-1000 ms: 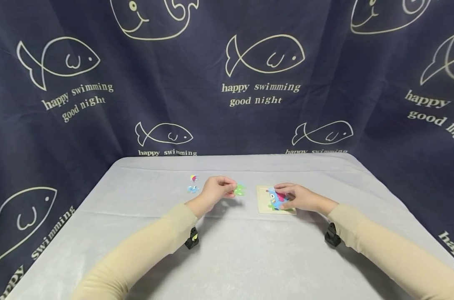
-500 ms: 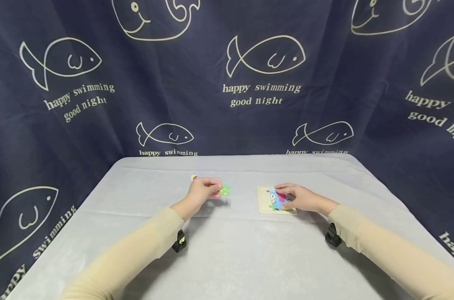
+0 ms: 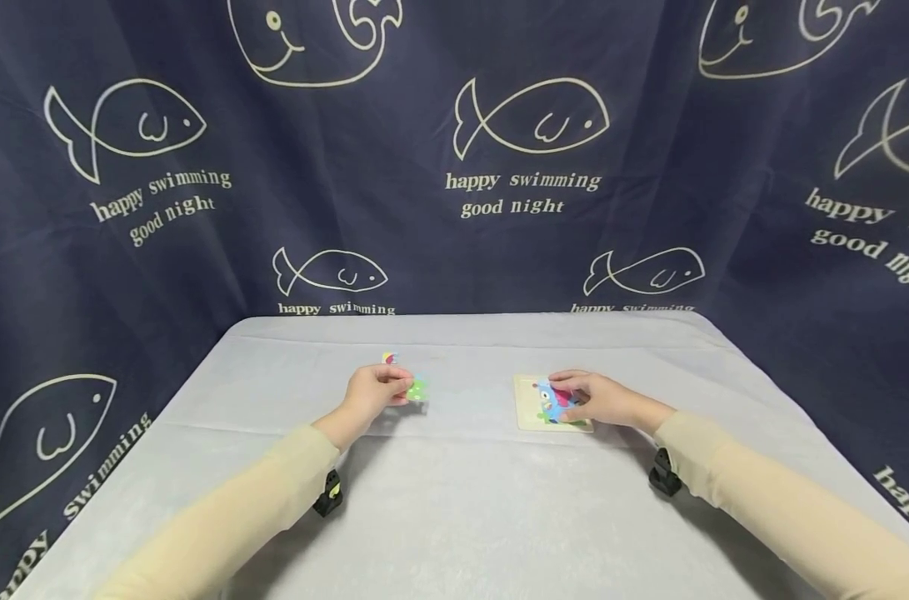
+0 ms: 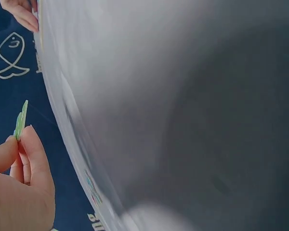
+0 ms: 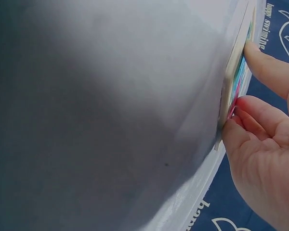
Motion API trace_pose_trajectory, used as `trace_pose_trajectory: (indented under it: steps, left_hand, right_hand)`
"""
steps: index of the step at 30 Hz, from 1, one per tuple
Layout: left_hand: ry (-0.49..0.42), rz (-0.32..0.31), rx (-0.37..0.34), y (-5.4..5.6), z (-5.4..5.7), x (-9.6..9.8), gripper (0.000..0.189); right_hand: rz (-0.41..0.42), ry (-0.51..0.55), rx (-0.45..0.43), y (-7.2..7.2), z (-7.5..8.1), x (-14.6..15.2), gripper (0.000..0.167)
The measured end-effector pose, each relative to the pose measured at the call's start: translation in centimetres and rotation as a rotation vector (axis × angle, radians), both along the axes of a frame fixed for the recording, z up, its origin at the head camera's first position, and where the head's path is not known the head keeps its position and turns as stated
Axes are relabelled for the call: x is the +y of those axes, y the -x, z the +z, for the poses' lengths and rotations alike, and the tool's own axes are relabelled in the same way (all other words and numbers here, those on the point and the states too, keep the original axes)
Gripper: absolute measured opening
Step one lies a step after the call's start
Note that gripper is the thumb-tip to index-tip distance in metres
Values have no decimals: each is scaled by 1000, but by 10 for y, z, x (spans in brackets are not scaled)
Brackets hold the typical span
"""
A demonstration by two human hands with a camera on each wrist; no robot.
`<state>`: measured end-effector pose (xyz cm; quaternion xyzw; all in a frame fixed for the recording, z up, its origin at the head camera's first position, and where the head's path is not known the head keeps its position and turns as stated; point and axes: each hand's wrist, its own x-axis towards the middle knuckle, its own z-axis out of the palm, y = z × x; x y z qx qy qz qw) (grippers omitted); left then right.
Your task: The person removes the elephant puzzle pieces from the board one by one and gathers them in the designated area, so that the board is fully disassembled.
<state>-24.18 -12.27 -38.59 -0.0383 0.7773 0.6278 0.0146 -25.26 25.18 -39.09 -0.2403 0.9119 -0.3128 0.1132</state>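
My left hand [image 3: 379, 386] pinches a green puzzle piece [image 3: 418, 388] with pale spots between thumb and fingers, above the table. In the left wrist view the green puzzle piece [image 4: 20, 120] stands edge-on at the fingertips. To the right lies a pale wooden puzzle board [image 3: 527, 412], with colourful pieces [image 3: 550, 402] showing a blue creature with a big eye. My right hand [image 3: 602, 397] rests over the board's right side, thumb and fingers touching the pieces. In the right wrist view the board [image 5: 227, 86] is seen edge-on with the fingertips at its face and edge.
A small yellow, red and blue puzzle piece [image 3: 390, 357] lies just beyond my left hand. The table [image 3: 454, 508] has a light grey cloth with creases. Behind it hangs a dark blue curtain [image 3: 394, 200] printed with white fish. Black wrist cameras sit on both forearms.
My left hand has moved left with the green puzzle piece, away from the board, and now covers the spot where a blue piece lay. The right hand has stayed on the board.
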Motion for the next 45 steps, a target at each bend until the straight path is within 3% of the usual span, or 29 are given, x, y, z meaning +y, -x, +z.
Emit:
trace_pose_trajectory:
  steps: [6,15,23,35,45]
  left_hand:
    - [88,39,0,3,-2,-18,13]
    - [179,83,-65,8,-6,-34,11]
    - [248,63,-157,6,-3,-40,8]
    - [448,18,-135,10,-4,-43,4]
    - [490,-16,-124,8,-3,-46,6]
  right_hand:
    - [5,-10,5,1,3,1,66]
    - [1,-4,-3,1,3,0,66]
    - [-4,-16,0,0,4,1,66]
    - [-12,-13,-22,2,1,0,67]
    - [1,-21,-6,2,1,1,65]
